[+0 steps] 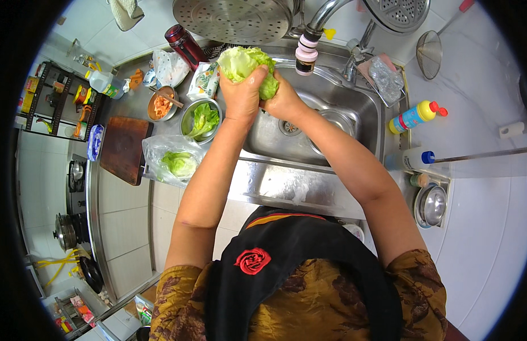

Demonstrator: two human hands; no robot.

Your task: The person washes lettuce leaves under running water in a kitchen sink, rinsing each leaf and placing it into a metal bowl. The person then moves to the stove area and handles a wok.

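Observation:
Both hands grip a head of green lettuce [240, 64], raised over the far left corner of the stainless steel sink [267, 143]. My left hand [243, 96] wraps its near left side, with the thumb across the leaves. On its right side is my right hand [282, 98], whose fingers are partly hidden behind the lettuce. Left of the sink stands a metal bowl [184, 121] with loose lettuce leaves [205, 119] in it. Nearer me, more lettuce [180, 165] lies in a clear plastic bag [155, 149], partly behind my left forearm.
A faucet with a pink filter [306, 53] hangs over the sink, where a round metal dish [338, 123] lies behind my right forearm. Leftward are a wooden cutting board [124, 147], a bowl of orange-pink pieces [162, 106] and a red thermos [184, 44]. Bottles [410, 117] line the right side.

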